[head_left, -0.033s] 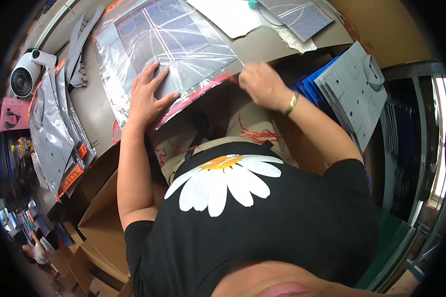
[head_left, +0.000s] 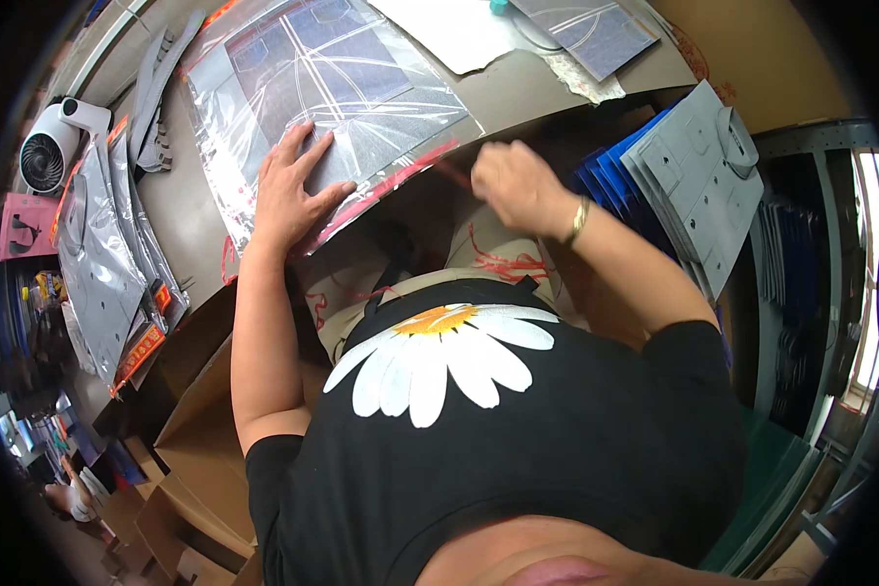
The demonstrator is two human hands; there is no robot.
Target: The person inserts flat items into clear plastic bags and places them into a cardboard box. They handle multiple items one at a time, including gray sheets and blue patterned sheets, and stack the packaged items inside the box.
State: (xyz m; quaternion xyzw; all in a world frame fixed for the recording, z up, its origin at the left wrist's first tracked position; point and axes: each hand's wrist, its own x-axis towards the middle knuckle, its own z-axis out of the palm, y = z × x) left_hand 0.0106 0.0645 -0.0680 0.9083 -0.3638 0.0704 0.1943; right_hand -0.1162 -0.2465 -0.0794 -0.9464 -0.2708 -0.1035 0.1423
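Observation:
A clear plastic bag (head_left: 215, 171) lies on the table, with a grey-blue flat panel (head_left: 371, 73) printed with pockets and white lines inside. A red strip (head_left: 400, 181) runs along the bag's near edge. My left hand (head_left: 298, 195) presses flat on the bag's near left part, fingers spread. Off the table's near edge, to the right of the bag, my right hand (head_left: 518, 186) is closed and slightly blurred. A thin, smeared red strip (head_left: 451, 174) stretches from its fingers toward the bag's edge; the part inside the fist is hidden.
Bagged grey panels (head_left: 98, 254) and a small white fan (head_left: 54, 146) stand at the left. Blue and grey folders (head_left: 693, 176) are stacked upright at the right. A white sheet (head_left: 449, 34) and another printed panel (head_left: 591, 34) lie farther back. Cardboard boxes (head_left: 205, 439) sit below left.
My right hand has shifted slightly down, away from the bag's right corner, and the smeared red strip now shows beside it. My left hand stays in place.

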